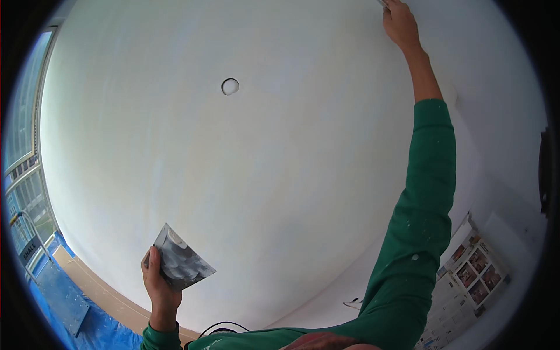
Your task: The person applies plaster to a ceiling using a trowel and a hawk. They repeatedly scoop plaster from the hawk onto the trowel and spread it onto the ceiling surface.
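My left hand (160,291) is low on the left, closed round the edge of a flat grey metal filling blade (185,262). Pale smears of filler cover the blade's face, which is tilted with one corner up. My right arm in a green, white-speckled sleeve stretches to the upper right. There my right hand (402,26) is closed on a thin grey tool (382,3) against the broad white wall (280,163); most of that tool lies beyond the picture's edge, so its kind is unclear.
A round cut-out (230,87) is in the wall's upper middle. On the left are a tall window (26,111), a metal step stand (61,297) and blue sheeting (108,324) on the floor. Sheets with pictures (479,275) show at the lower right, and a dark object (544,172) at the far right.
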Tool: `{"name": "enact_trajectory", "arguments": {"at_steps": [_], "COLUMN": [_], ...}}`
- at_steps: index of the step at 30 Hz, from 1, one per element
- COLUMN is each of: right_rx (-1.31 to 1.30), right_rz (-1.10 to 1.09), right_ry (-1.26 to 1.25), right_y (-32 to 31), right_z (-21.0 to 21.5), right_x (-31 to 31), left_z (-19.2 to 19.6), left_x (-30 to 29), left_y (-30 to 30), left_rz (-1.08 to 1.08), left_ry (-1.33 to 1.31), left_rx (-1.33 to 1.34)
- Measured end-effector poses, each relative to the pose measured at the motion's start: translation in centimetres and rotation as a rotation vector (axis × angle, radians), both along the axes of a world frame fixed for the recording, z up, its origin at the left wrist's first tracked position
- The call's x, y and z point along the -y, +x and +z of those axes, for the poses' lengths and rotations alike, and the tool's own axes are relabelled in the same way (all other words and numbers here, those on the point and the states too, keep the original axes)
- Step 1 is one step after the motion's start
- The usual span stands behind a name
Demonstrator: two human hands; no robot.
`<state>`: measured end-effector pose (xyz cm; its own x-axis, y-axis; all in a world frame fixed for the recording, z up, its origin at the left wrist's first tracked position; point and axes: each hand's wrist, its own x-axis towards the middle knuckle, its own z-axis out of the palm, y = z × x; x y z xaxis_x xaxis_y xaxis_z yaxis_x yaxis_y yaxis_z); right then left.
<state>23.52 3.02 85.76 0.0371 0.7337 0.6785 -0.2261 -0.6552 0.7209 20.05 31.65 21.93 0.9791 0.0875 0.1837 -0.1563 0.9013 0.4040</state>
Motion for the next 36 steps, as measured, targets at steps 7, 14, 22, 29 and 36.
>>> {"name": "enact_trajectory", "arguments": {"at_steps": [7,14,22,29,36], "right_rx": [-0.074,-0.151,-0.215,-0.279,-0.314], "right_rz": [-0.292,-0.335,-0.378,-0.326,-0.365], "right_ry": [0.072,0.222,0.321,0.195,0.147], "right_y": [4.1,6.8,1.1,-4.0,-1.5], "right_z": [7.7,7.5,8.5,-3.7,-16.8], "right_x": [2.3,3.5,1.9,-4.5,-6.8], "left_z": [-9.1,-12.5,-12.0,-11.8,-12.8], "left_x": [0.6,1.3,0.6,0.5,0.2], "left_y": [0.3,-0.3,0.4,1.4,2.0], "left_rz": [0.026,0.097,0.121,0.040,-0.054], "left_ry": [0.054,0.056,0.085,0.066,0.064], "left_rx": [-0.208,-0.365,-0.352,-0.291,-0.276]}}
